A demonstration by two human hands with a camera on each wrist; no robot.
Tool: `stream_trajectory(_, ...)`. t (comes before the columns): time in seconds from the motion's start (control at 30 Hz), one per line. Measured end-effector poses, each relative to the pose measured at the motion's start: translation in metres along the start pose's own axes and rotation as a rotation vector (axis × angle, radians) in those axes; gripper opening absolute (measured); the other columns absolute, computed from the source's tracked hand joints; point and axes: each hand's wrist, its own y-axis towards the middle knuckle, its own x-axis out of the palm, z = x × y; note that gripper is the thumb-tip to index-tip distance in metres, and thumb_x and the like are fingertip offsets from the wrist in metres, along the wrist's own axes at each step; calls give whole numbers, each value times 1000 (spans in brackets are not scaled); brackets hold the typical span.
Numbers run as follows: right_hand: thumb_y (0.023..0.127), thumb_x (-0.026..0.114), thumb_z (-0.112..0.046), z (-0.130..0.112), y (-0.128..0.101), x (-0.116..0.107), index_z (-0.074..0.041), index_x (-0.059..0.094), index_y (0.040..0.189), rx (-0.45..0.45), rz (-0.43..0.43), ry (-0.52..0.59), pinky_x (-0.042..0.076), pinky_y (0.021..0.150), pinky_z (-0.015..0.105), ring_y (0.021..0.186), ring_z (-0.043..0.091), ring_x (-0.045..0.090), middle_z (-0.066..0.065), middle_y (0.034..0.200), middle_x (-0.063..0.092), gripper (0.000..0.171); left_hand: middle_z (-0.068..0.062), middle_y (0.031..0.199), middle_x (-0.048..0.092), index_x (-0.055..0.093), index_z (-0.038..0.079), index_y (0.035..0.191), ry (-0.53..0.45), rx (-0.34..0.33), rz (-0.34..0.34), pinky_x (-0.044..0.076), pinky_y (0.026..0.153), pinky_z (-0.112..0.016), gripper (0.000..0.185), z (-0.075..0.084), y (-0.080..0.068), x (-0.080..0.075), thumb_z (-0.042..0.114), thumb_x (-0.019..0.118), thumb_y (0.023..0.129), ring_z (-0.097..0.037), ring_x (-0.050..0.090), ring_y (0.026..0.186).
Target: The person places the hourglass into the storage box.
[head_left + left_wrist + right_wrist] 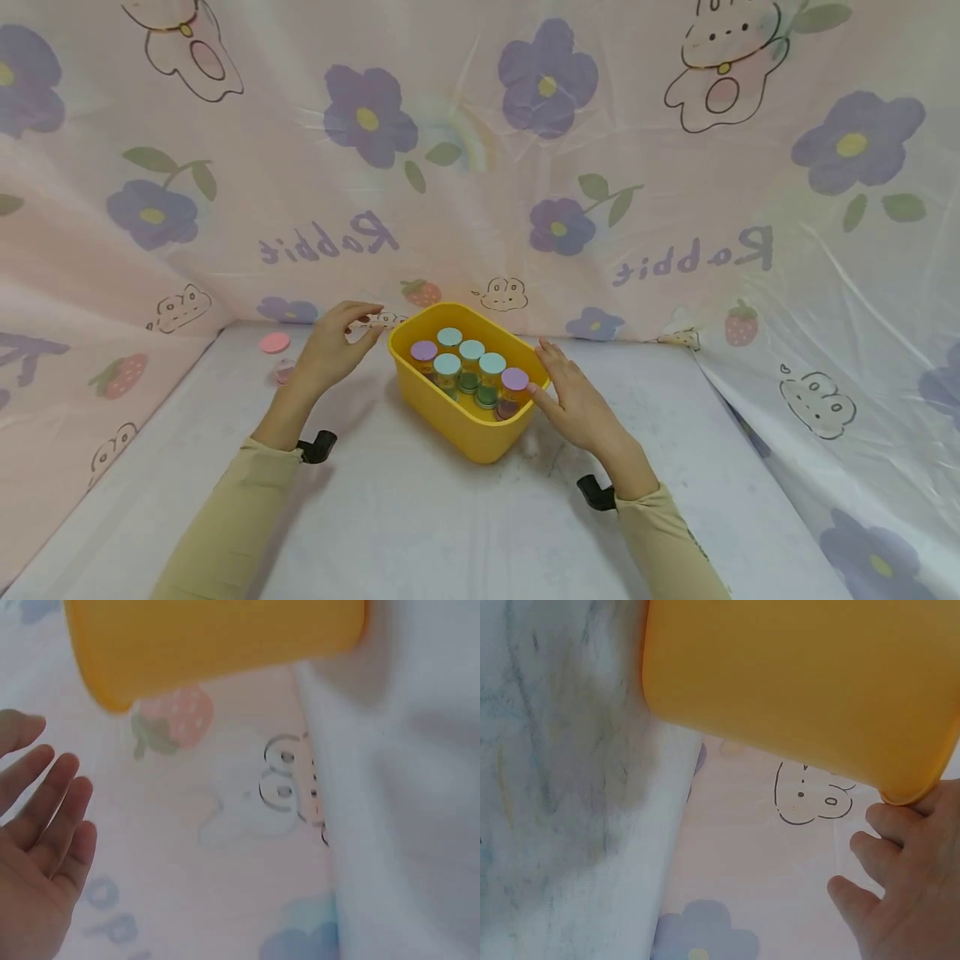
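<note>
head: high, forward-down | wrists: close, both on yellow tub (pixel 450 417)

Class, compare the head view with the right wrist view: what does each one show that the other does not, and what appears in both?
Only the head view shows the small jars with teal and purple lids standing inside the yellow tub, the left hand open beside the tub's far left corner, and a pink lid lying on the table.

Only the right wrist view shows the tub's outer wall from close by, with a rabbit face drawing on the backdrop beneath it.

Both show the yellow tub and the right hand with its fingers at the tub's rim.
</note>
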Motion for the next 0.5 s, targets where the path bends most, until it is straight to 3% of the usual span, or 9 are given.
stream_trajectory(0.23, 110, 46, -49, 0, 0, 0, -2, 27, 163, 8, -4, 3, 16, 127, 56, 159, 33, 18, 11, 173, 18, 74, -19, 135, 64, 67, 2, 134, 3, -39, 180, 48, 96, -55, 36, -23, -16, -22, 8, 69, 99, -39, 60, 121)
stream_trajectory(0.5, 110, 47, -46, -1, 0, -1, -1, 28, 163, -1, -4, 8, 17, 126, 59, 158, 36, 18, 15, 172, 20, 72, -24, 145, 56, 64, 1, 138, 59, -145, 223, 37, 112, -68, 43, -54, -30, -44, 11, 72, 97, -51, 46, 138)
